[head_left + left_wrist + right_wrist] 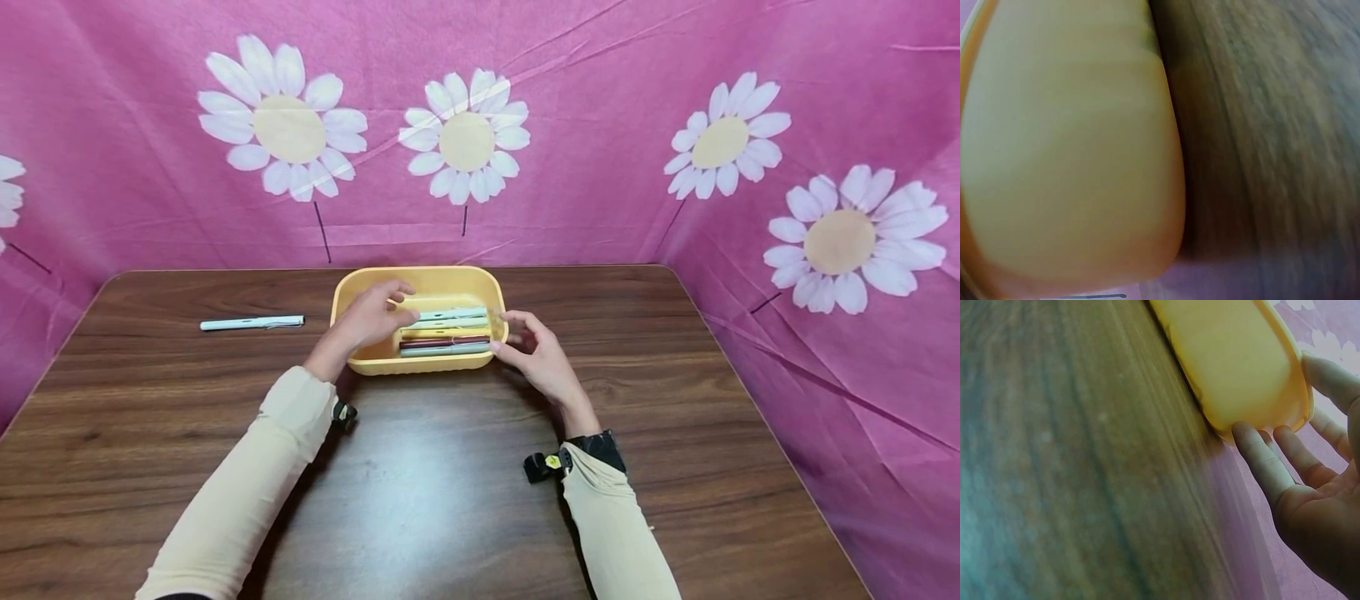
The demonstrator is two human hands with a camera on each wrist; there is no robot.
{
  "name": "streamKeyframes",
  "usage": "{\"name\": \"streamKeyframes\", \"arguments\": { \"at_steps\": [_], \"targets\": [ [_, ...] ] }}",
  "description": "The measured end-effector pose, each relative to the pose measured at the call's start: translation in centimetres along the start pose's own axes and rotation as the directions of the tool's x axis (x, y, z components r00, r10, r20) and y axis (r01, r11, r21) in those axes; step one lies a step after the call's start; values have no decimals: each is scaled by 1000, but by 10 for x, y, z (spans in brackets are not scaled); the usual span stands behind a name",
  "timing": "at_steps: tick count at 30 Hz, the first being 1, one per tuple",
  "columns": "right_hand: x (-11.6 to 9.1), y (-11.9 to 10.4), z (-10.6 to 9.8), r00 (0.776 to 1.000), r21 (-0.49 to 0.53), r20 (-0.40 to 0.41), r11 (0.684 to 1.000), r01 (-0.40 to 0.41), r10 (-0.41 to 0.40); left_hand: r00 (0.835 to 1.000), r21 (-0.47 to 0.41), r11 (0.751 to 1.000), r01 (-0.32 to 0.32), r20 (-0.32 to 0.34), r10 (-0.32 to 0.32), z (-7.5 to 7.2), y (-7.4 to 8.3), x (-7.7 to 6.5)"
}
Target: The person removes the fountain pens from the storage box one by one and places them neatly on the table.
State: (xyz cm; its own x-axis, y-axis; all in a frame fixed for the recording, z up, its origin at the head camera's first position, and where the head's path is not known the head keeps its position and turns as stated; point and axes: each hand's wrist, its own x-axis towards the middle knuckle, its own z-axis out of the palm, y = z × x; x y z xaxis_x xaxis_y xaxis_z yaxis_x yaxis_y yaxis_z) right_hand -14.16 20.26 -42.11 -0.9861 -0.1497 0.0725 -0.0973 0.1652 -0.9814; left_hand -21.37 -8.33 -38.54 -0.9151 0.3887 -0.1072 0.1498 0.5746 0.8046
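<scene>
Head view, left hand (367, 317): arching beside mint pen (453, 315), pinch unclear.
Right hand (542, 360): touching yellow basket (427, 365) with spread fingers, ideally steadying.

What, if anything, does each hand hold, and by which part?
The right hand holds the yellow tray by its right end. Whether the left hand grips a pen cannot be told.

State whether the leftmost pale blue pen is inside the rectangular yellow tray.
Out: the pen lies on the brown wood-grain table, left of the tray.

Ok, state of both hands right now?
Left hand: open, over the yellow tray.
Right hand: open, fingers touching the tray's end.
</scene>
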Motion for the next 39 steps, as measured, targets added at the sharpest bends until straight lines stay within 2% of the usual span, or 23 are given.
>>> {"name": "streamKeyframes", "arguments": {
  "at_steps": [7,14,20,27,30,35,39],
  "targets": [
    [2,1,1,1000,9,6,1000,3,-3,998,-9,1000,27,50,-27,5,0,4],
    [1,-1,-1,1000,-6,-2,1000,6,-6,997,60,998,-18,76,14,7,0,6],
    [-1,0,0,1000,-10,-9,1000,-21,21,995,152,987,-57,94,43,9,-1,8],
    [1,0,0,999,15,-7,999,-33,33,993,166,983,-80,104,63,11,-1,9],
    [1,-4,0,999,21,-1,999,-42,42,991,177,980,-88,116,68,11,-2,9],
    [-6,-24,4,999,11,7,999,-44,44,992,207,974,-88,108,67,11,-2,10],
    [-9,-31,6,999,10,7,999,-41,41,993,193,978,-86,99,67,10,-2,9]
  ]
}}
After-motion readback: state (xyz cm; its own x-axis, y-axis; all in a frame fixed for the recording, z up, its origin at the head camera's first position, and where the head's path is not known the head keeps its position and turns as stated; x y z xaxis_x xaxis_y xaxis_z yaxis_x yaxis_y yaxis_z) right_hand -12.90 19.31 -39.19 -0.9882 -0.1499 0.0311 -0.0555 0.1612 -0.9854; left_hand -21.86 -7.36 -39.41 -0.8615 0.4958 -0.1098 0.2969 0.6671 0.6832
